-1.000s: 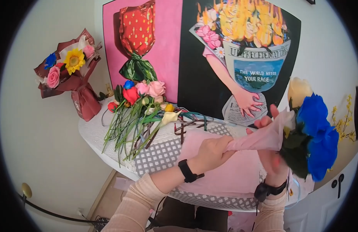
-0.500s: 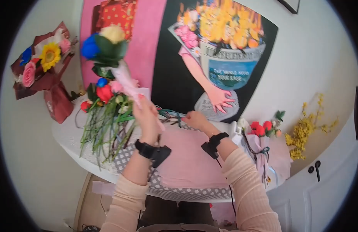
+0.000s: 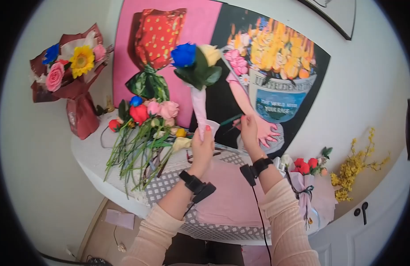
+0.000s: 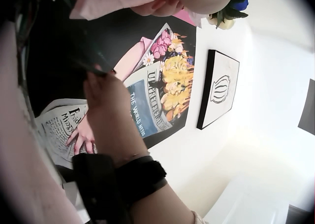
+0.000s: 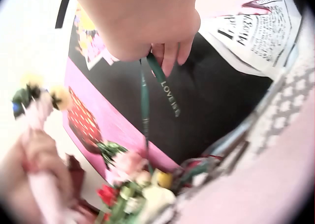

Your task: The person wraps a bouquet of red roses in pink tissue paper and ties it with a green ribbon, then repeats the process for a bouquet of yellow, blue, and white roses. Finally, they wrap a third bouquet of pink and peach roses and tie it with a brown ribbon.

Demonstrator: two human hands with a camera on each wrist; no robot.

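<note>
My left hand [image 3: 202, 150] grips the pink-wrapped stem [image 3: 199, 106] of a small bouquet, held upright above the table, with a blue rose [image 3: 183, 55] and a cream rose [image 3: 210, 54] over green leaves. To its right, my right hand [image 3: 250, 136] pinches a dark green ribbon [image 3: 231, 119]. Printed lettering shows on that ribbon [image 5: 168, 98] in the right wrist view, where it hangs from the fingers of the right hand [image 5: 147, 22]. In the left wrist view the right hand [image 4: 110, 105] holds the ribbon beside the wrapping [image 4: 106, 2].
Loose flowers [image 3: 143, 133] lie at the table's left, near a wrapped bouquet [image 3: 82, 111]. Pink sheets [image 3: 229, 195] lie on a checked cloth [image 3: 163, 190]. At the right are a small bouquet with red flowers [image 3: 304, 166] and yellow sprigs [image 3: 347, 173]. Posters [image 3: 222, 26] stand behind.
The bouquet went from the right side over to the left, then back toward the middle in my left hand. My right hand let go of the wrapping, reached the ribbons and lifted a green one.
</note>
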